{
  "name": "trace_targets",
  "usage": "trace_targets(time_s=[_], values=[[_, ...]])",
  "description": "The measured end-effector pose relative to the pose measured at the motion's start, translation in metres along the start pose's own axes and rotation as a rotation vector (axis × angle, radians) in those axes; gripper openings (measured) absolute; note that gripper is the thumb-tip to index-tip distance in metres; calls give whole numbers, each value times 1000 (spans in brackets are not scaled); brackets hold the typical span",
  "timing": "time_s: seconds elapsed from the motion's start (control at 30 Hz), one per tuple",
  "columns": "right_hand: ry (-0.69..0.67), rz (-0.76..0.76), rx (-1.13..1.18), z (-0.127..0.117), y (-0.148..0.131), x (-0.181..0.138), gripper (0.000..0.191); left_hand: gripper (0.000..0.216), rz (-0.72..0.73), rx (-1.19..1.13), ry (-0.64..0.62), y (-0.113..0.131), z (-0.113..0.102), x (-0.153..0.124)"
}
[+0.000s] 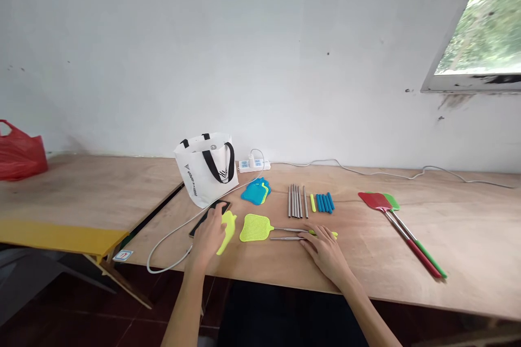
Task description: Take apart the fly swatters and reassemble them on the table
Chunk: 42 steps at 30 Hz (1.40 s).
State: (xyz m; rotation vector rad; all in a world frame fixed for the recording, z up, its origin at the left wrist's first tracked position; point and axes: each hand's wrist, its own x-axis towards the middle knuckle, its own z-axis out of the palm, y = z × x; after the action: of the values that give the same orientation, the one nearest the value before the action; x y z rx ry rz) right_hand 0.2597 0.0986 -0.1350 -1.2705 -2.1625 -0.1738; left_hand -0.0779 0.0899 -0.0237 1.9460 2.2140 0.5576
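My left hand (210, 237) lies flat with fingers stretched out over a black phone (211, 211) and touches a loose yellow swatter head (228, 230). My right hand (323, 249) rests open on the wooden table (448, 238), its fingertips at a loose metal rod (285, 238) and beside the handle of an assembled yellow fly swatter (255, 227). Beyond them lie a row of metal rods (296, 201), a yellow grip (312, 202), several blue grips (324, 202) and a pile of blue swatter heads (256, 191).
A white tote bag (207, 168) with black handles stands behind the phone. A power strip (253, 164) with white cables sits by the wall. Red and green swatters (401, 227) lie at the right. A red plastic bag (20, 154) sits at far left.
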Motion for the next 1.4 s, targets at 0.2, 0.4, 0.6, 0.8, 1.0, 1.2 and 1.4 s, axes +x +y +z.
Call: trace_targets(time_s=[0.2,0.4,0.6,0.8,1.0,1.2,1.4], values=[[-25,13,214,-8,-7,3,26,30,75,-701,228,9,-13,1],[31,-7,231,-17,-8,2,42,52,-119,-1299,1,39,22,8],[124,14,146,-19,-8,0,40,57,-226,-1515,-191,57,51,12],[134,8,169,-19,-9,-2,42,60,-226,-1500,-257,58,60,12],[103,-10,181,-18,-9,-3,44,58,-190,-1437,-303,62,60,9],[131,-43,80,-22,-13,-1,43,57,-189,-1377,-253,60,58,9],[81,-93,-18,-23,-18,1,37,45,-102,-1244,-196,56,61,9]])
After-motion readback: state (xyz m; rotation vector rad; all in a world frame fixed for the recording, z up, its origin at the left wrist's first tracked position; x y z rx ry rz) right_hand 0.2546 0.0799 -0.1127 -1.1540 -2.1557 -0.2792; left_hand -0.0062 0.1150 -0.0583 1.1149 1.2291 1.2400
